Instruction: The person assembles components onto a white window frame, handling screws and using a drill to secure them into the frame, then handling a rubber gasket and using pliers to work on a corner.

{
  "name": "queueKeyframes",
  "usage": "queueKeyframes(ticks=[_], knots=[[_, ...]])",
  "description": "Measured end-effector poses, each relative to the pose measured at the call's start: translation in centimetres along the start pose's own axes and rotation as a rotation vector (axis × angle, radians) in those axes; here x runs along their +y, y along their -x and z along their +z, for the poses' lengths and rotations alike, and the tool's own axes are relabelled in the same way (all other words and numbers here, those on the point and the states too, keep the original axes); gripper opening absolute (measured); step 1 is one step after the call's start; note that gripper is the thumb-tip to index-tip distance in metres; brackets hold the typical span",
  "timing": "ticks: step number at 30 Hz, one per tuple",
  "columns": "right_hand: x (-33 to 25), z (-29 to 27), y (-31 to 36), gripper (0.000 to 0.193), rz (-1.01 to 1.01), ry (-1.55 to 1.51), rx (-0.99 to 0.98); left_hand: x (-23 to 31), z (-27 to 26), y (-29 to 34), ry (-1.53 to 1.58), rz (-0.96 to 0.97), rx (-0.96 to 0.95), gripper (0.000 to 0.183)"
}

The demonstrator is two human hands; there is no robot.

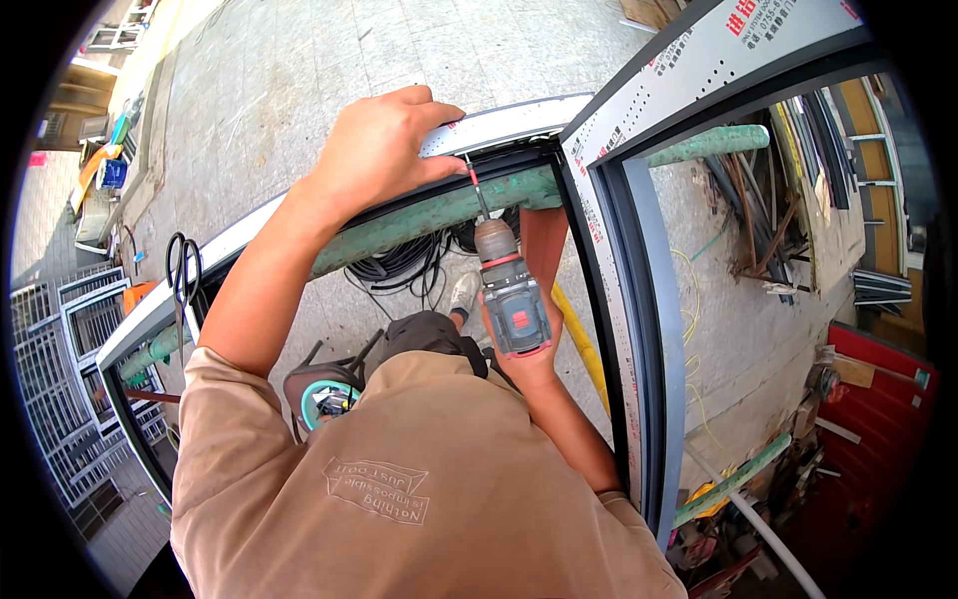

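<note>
Tan T-shirt (419,499) fills the lower frame, nearest the lens; both forearms run up from it.

Window frame (624,290): grey aluminium with white protective film, lying across green-wrapped supports (429,215). One rail runs from lower left up to a corner at top centre; a second rail drops from that corner toward lower right.

Paved ground (299,70) beyond, with a coil of black cable (404,262) under the frame and yellow cord (689,299) to the right. Red panel (878,449) at the right edge.

Left hand (384,145): palm down, fingers curled over the upper rail near the corner, pressing on it.

Right hand (529,364): closed around the grip of a cordless drill (511,299), grey-green body with red collar, pointing up and away.

Driver bit (477,190): thin, red-banded, its tip touching the inner edge of the rail just beside the left thumb.

Black-handled scissors (183,270) lie on the rail at far left.
</note>
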State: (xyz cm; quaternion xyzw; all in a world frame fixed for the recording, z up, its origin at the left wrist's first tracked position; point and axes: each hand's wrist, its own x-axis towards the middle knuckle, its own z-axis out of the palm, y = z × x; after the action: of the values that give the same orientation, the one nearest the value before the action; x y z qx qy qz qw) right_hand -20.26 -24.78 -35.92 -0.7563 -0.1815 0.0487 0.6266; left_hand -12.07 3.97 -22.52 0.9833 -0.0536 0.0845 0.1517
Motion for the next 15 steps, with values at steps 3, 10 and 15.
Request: queueKeyframes(ticks=[3,10,15], knots=[[-0.4,-0.2,-0.3,0.027,0.015,-0.013,-0.006,-0.5,0.3,0.1,0.002,0.035,0.025,0.054],[-0.5,-0.2,-0.5,0.025,-0.022,0.042,0.003,-0.7,0.6,-0.1,0.037,0.06,0.032,0.053],[-0.7,0.1,-0.4,0.025,0.008,0.059,0.009,-2.2,-1.3,-1.1,0.121,0.101,-0.107,0.056]])
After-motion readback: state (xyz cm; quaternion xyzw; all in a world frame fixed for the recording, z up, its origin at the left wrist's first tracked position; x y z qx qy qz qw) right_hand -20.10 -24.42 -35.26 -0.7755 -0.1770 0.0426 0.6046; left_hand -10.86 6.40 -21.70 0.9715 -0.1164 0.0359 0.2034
